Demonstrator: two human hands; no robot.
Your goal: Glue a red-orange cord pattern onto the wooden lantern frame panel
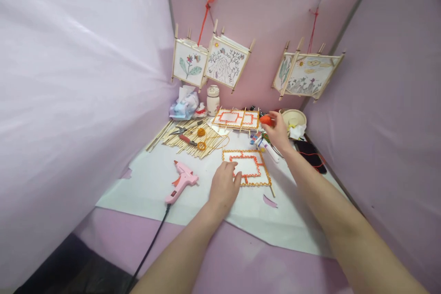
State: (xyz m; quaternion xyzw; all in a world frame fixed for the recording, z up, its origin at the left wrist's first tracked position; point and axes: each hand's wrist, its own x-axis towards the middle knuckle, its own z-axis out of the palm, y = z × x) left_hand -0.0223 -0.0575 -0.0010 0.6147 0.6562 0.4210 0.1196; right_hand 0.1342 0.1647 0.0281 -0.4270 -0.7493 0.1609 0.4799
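My right hand (277,132) is raised over the right side of the table, its fingers closed on a small ball of orange-red yarn (266,121). My left hand (225,186) lies at the left side of a square panel (245,165), thumb and fingers apart, touching its edge. Wavy yellow yarn lines the panel's border, and orange-red yarn makes an inner rectangle joined to it by short strips. Part of the panel's left side is hidden under my fingers. A similar yarn-trimmed panel (236,118) rests behind it.
Left of my hand lies a pink glue gun (181,181) with a black cord. Pliers (188,139) and yellow yarn (201,132) sit on thin sticks (172,143). A phone (310,157) and bowl (294,118) stand right. Lanterns (227,62) hang behind.
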